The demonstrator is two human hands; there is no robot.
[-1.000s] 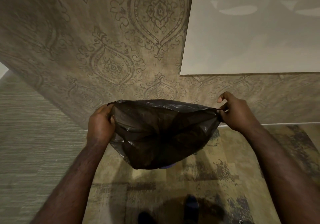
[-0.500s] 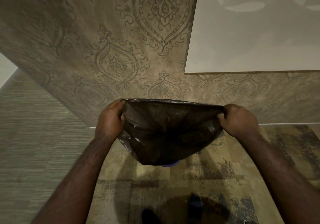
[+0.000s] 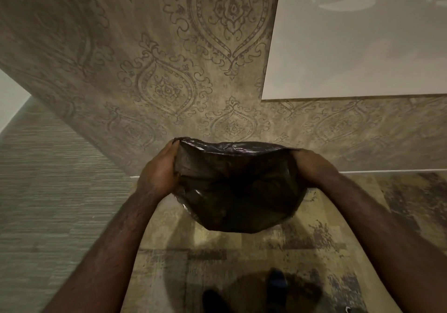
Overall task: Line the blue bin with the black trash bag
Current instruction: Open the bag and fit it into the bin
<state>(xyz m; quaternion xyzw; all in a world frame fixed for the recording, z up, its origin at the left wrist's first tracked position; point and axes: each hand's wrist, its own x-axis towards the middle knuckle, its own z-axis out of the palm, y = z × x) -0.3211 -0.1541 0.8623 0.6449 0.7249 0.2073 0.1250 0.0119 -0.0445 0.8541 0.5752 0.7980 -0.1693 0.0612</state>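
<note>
The black trash bag (image 3: 238,187) sits at frame centre, held off the floor (image 3: 217,259) with its mouth stretched wide and its body sagging toward 6 o'clock. The left hand (image 3: 158,171), at 9 o'clock of the bag, is closed on its rim; the right hand (image 3: 312,167), at 3 o'clock, is clenched on the opposite rim. Patterned wall (image 3: 169,71) stands at 12 o'clock. The blue bin cannot be seen.

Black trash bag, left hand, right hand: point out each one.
black trash bag (image 3: 238,191), head view, on its dark front face below the open mouth.
left hand (image 3: 158,173), head view, on the back of the hand.
right hand (image 3: 314,167), head view, on the back of the hand.
</note>
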